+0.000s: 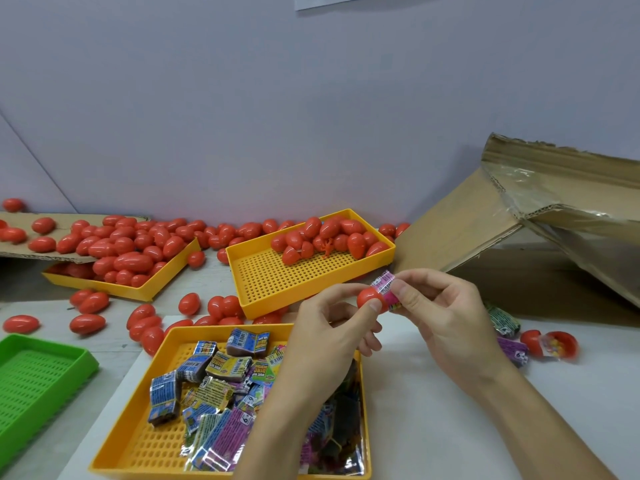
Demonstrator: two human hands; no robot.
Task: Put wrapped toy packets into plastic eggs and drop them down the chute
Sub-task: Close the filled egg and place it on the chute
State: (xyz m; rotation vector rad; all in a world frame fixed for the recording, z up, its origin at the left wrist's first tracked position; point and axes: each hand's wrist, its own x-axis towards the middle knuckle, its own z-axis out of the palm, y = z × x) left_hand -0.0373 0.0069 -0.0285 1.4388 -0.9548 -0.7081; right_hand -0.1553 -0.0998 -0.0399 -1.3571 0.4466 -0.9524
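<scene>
- head view: i see my left hand (332,327) pinching a red egg half (371,298) between thumb and fingers.
- my right hand (446,317) grips a pink wrapped packet (387,289), its end touching the egg half's open side.
- both are held above the near yellow tray (145,441) of packets.
- the far yellow tray (277,285) holds red eggs.
- the cardboard chute (540,216) rises at the right.

A green perforated tray (38,372) lies at the left edge of the table (450,410). A sheet of paper (332,0) hangs on the wall (242,116).
</scene>
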